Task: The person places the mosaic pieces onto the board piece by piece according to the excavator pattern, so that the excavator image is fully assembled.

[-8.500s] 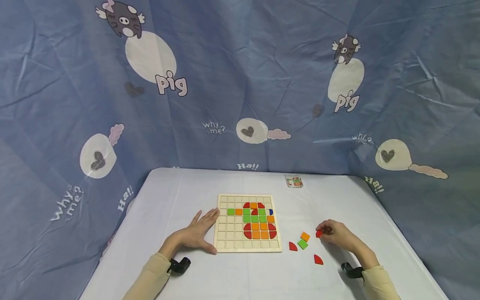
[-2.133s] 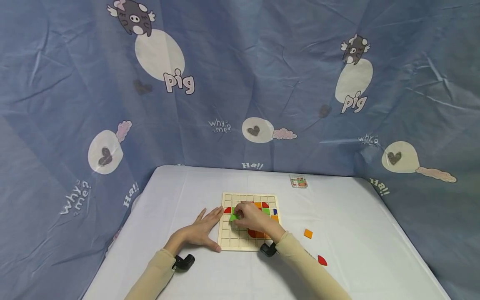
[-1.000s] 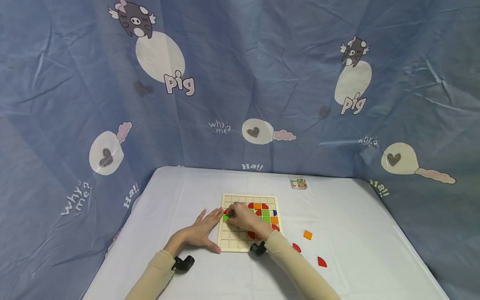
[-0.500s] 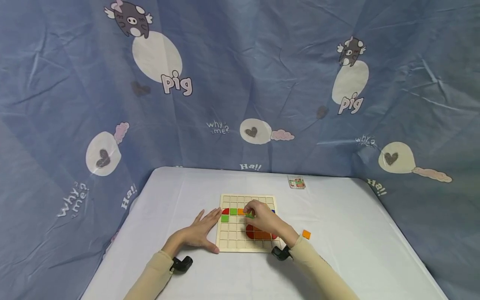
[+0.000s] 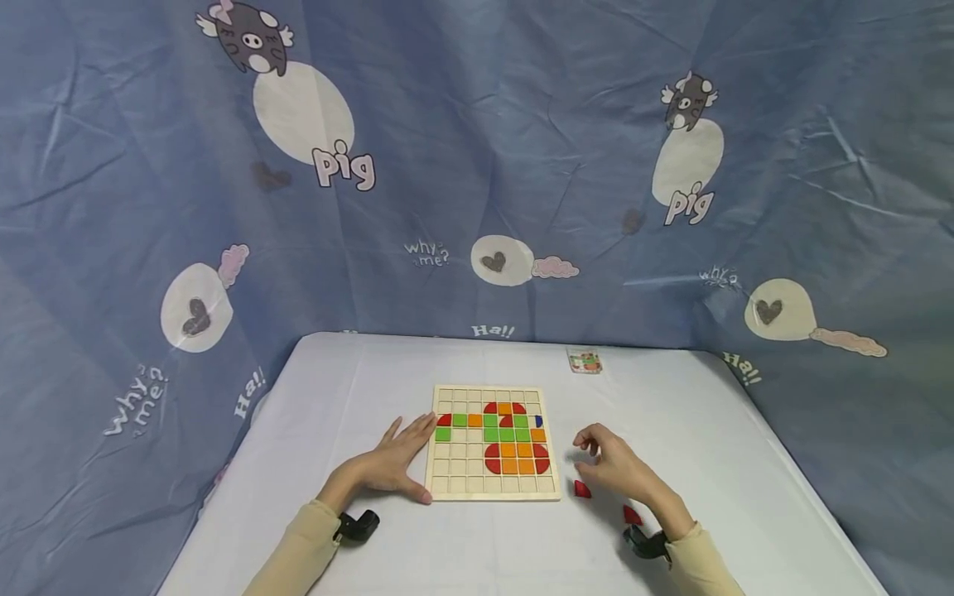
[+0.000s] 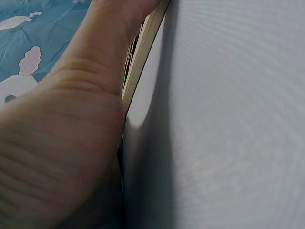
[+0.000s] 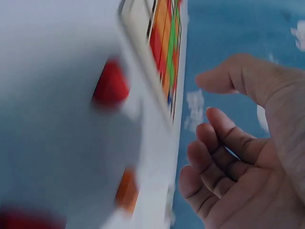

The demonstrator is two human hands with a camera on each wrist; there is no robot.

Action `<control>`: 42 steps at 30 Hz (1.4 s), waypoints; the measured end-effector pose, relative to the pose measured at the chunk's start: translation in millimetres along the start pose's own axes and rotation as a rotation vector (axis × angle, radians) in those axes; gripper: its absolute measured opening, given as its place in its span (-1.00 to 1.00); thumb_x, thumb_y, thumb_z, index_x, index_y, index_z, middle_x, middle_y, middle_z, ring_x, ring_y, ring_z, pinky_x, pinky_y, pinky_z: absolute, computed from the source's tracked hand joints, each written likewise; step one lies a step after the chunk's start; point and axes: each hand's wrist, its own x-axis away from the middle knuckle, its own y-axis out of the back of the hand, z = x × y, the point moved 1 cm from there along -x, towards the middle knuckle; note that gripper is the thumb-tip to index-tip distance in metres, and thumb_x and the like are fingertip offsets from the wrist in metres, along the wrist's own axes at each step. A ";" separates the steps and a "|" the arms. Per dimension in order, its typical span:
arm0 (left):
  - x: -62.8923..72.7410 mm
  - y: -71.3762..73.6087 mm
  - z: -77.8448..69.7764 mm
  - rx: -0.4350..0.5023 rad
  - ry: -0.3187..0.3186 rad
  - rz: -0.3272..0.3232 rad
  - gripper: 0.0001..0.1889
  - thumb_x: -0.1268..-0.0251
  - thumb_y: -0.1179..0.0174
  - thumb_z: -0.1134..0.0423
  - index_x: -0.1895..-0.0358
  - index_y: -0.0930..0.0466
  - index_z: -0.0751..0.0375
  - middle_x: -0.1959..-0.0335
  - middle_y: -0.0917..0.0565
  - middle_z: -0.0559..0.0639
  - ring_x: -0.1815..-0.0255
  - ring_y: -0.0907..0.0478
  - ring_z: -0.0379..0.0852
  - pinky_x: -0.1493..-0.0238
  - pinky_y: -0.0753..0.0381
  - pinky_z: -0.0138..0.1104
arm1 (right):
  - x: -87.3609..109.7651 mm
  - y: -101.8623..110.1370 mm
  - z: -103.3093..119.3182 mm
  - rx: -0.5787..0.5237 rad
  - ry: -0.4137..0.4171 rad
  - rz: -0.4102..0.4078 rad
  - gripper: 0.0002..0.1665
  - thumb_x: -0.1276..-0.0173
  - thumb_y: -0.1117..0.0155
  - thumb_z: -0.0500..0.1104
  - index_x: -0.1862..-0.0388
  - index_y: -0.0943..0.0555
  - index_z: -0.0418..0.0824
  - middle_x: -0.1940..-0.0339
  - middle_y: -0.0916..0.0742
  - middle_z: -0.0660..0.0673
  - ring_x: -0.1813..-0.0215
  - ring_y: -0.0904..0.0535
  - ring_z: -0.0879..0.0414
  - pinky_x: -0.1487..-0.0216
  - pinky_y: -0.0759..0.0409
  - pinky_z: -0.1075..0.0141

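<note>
A wooden grid board [image 5: 457, 486] lies on the table with red, orange, green and blue tiles in its squares. My left hand [image 5: 389, 465] spreads its fingers against the board's left edge, thumb near the front corner. To the right of the board, my right hand [image 5: 613, 465] hovers over the table, holding nothing, with a gap between its thumb and loosely bent fingers. Beneath it in the right wrist view are a blurred red quarter-round tile [image 7: 111, 85] and an orange square tile [image 7: 127, 191]; the orange one is hidden behind the hand in the head view.
Another red quarter-round tile [image 5: 632, 515] lies near my right wrist. A small pattern card [image 5: 585, 361] in similar colours sits at the back of the white table [image 5: 373, 372]. A blue printed cloth [image 5: 417, 182] hangs behind.
A red quarter-round and a green square have joined the board's left side, and the loose green square is gone from the table. My right hand has just moved right, off the board; the left stays put.
</note>
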 end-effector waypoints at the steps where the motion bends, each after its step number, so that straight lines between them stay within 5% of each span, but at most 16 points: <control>1: 0.0 -0.2 0.1 -0.004 -0.003 0.000 0.38 0.25 -0.34 -0.46 -0.56 0.23 0.21 -0.61 0.20 0.09 -0.61 0.26 0.07 -0.53 0.44 0.15 | 4.4 4.1 -7.2 0.003 -0.019 -0.013 -0.62 -0.10 -0.44 -0.23 0.12 -0.51 -0.16 0.23 -0.61 -0.05 0.17 -0.49 0.08 0.25 -0.51 0.36; 12: -1.2 0.0 0.2 -0.001 -0.015 -0.012 0.37 0.25 -0.35 -0.45 -0.55 0.20 0.24 -0.60 0.16 0.12 -0.61 0.22 0.11 -0.52 0.42 0.17 | 22.3 19.2 -55.0 0.064 -0.179 0.002 -0.55 -0.07 -0.50 -0.13 0.08 -0.56 -0.23 0.19 -0.60 -0.04 0.20 -0.44 0.14 0.20 -0.49 0.35; 25: -1.3 0.4 -0.2 0.015 0.006 0.005 0.38 0.25 -0.35 -0.45 -0.56 0.24 0.18 -0.61 0.21 0.06 -0.61 0.28 0.06 -0.53 0.46 0.14 | 9.3 11.4 -53.7 0.059 -0.179 0.001 -0.73 -0.07 -0.46 -0.24 0.24 -0.60 -0.21 0.35 -0.65 0.01 0.32 -0.50 0.21 0.33 -0.54 0.44; 33: -0.9 -1.0 0.3 0.011 0.012 0.007 0.38 0.27 -0.35 -0.46 -0.57 0.25 0.14 -0.61 0.21 0.03 -0.62 0.29 0.02 -0.53 0.47 0.12 | -13.0 -3.4 -19.2 0.035 -0.135 0.001 -0.73 -0.06 -0.45 -0.21 0.27 -0.57 -0.19 0.42 -0.59 0.01 0.37 -0.44 0.17 0.42 -0.44 0.43; 42: -1.3 -1.0 -0.5 0.006 0.018 0.011 0.38 0.26 -0.33 -0.48 -0.57 0.27 0.13 -0.61 0.22 0.03 -0.62 0.30 0.01 -0.54 0.47 0.10 | -45.7 -43.8 52.4 0.088 0.149 0.087 -0.74 -0.10 -0.42 -0.18 0.24 -0.59 -0.18 0.35 -0.60 0.04 0.37 -0.44 0.25 0.41 -0.49 0.46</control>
